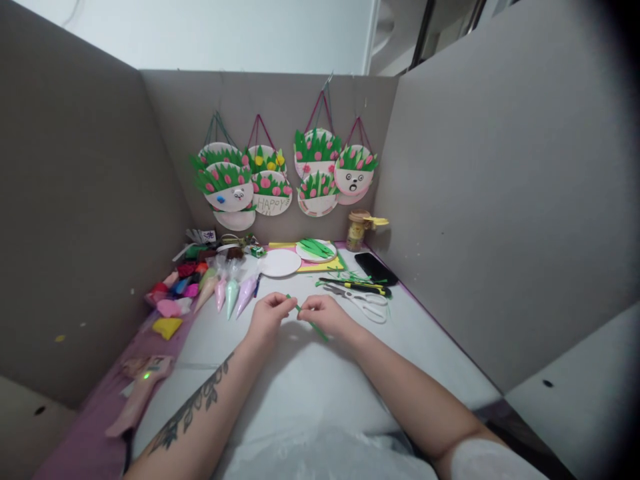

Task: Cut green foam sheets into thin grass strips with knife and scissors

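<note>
Between my two hands runs a thin green strip, perhaps paper, above the white tabletop. The fingers of my left hand pinch its upper end. My right hand grips it close beside, and the lower end sticks out below toward the right. Beyond the hands lie a white paper plate and another plate heaped with green leaf-shaped pieces. White-handled scissors rest to the right of my right hand, with a yellow-and-black cutter just behind them.
Several filled piping bags lie at the left, near coloured clay-like lumps. A pink glue gun sits at the left edge. A black phone and a lidded cup are at the back right. Decorated plates hang on the grey partition.
</note>
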Tool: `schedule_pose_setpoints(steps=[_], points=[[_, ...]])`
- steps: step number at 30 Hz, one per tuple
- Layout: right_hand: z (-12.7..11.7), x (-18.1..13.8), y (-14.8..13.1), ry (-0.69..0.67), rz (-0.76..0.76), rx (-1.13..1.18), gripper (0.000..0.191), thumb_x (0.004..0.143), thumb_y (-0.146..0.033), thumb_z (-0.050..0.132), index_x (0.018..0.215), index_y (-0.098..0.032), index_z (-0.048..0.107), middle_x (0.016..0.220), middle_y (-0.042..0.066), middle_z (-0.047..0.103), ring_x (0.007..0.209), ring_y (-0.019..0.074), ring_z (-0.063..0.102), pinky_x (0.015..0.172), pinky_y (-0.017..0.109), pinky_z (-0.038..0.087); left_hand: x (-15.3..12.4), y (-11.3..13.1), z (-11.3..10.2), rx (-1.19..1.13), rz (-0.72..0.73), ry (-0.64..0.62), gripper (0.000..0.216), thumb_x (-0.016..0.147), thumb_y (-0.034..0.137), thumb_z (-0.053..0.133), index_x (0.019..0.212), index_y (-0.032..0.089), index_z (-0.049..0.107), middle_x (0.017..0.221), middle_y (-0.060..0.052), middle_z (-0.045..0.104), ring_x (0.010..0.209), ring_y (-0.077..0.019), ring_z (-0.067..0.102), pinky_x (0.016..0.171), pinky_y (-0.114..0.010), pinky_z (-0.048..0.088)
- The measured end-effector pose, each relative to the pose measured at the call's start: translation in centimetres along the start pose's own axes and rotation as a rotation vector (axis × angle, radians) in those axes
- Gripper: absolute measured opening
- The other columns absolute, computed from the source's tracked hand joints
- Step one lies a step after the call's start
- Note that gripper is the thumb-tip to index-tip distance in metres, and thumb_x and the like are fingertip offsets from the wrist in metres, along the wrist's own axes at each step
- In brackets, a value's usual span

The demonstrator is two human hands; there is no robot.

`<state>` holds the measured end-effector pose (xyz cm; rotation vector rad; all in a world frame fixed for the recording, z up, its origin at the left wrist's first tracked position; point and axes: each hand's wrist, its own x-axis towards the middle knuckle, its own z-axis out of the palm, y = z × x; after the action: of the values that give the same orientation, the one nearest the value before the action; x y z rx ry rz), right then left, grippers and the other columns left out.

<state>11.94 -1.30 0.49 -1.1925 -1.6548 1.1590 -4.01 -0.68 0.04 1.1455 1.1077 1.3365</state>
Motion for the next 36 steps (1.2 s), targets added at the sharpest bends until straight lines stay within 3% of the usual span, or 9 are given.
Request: schedule_pose_setpoints(steps=[5,8,12,14,16,23,32,34,36], points=[[0.0,0.1,0.5,-0.009,-0.012,-0.011,0.007,0.062,-0.023,0.068,0.059,-0.017,0.067,0.061,-0.002,0.059,0.058,0.0111,0.048,0.058,0.024,0.037,0.8,1.3,-0.9,-0.153,-0.053,0.108,0.037,0.049,0.039,0.081,0.053,0.016,0.053,0.049,0.005,0.047,0.048,-0.0059,0.039,0.049,-0.021,0.029],[-0.1,0.3,0.9,0.002,-0.021,0.004,0.007,0.063,-0.024,0.068,0.059,-0.017,0.068,0.06,-0.002,0.06,0.058,0.0113,0.049,0.06,0.024,0.038,0.9,1.5,-1.3,-0.148,-0.047,0.148,0.037,0.049,0.041,0.082,0.06,0.015,0.058,0.055,0.004,0.05,0.053,-0.0065,0.043,0.051,-0.019,0.032],[-0.1,0.3,0.9,0.026,-0.016,0.029,0.01,0.066,-0.024,0.065,0.06,-0.017,0.067,0.056,-0.003,0.058,0.056,0.0114,0.048,0.059,0.024,0.038,0.3,0.7,-0.7,-0.037,-0.041,-0.034,0.039,0.053,0.04,0.081,0.081,0.017,0.068,0.071,0.001,0.06,0.062,-0.0099,0.051,0.054,-0.02,0.036],[-0.1,0.2,0.7,0.038,-0.051,-0.005,0.011,0.068,-0.025,0.064,0.061,-0.016,0.067,0.058,-0.002,0.06,0.058,0.0121,0.05,0.06,0.024,0.038,-0.1,0.2,-0.3,0.055,-0.025,-0.136,0.032,0.057,0.04,0.08,0.073,0.015,0.067,0.065,0.001,0.059,0.058,-0.0095,0.048,0.052,-0.021,0.034],[-0.1,0.2,0.5,0.053,-0.1,-0.068,0.013,0.071,-0.026,0.062,0.063,-0.017,0.067,0.063,-0.001,0.062,0.062,0.013,0.053,0.062,0.025,0.04,-0.3,-0.1,-0.1,0.111,-0.007,-0.157,0.03,0.06,0.04,0.078,0.059,0.015,0.062,0.053,0.003,0.053,0.052,-0.0081,0.043,0.051,-0.022,0.031],[-0.3,0.2,0.7,0.095,-0.219,-0.223,0.011,0.075,-0.019,0.062,0.067,-0.018,0.068,0.071,0.001,0.067,0.071,0.0146,0.059,0.069,0.025,0.042,0.6,0.5,-0.6,-0.109,-0.014,0.041,0.039,0.058,0.039,0.078,0.051,0.017,0.046,0.046,0.007,0.042,0.046,-0.0058,0.035,0.048,-0.021,0.026],[-0.6,0.1,0.9,0.121,-0.204,-0.229,0.012,0.073,-0.017,0.061,0.062,-0.018,0.066,0.068,0.001,0.064,0.069,0.0145,0.057,0.067,0.025,0.041,2.0,1.5,-2.3,-0.311,0.048,0.265,0.038,0.049,0.038,0.082,0.061,0.016,0.054,0.054,0.007,0.044,0.05,-0.0049,0.037,0.046,-0.018,0.025],[-0.6,0.2,0.8,0.147,-0.182,-0.193,0.012,0.073,-0.019,0.061,0.062,-0.018,0.066,0.067,0.001,0.064,0.069,0.0146,0.057,0.067,0.025,0.041,1.7,1.3,-2.0,-0.283,0.036,0.259,0.038,0.051,0.04,0.082,0.069,0.017,0.058,0.059,0.006,0.047,0.052,-0.0052,0.04,0.047,-0.017,0.027],[-0.5,0.3,0.6,0.17,-0.177,-0.17,0.012,0.073,-0.021,0.061,0.063,-0.018,0.065,0.066,0.0,0.064,0.068,0.0146,0.057,0.067,0.025,0.041,1.2,0.9,-1.3,-0.188,0.003,0.155,0.039,0.053,0.041,0.081,0.078,0.018,0.062,0.066,0.005,0.053,0.056,-0.0065,0.044,0.049,-0.018,0.031]])
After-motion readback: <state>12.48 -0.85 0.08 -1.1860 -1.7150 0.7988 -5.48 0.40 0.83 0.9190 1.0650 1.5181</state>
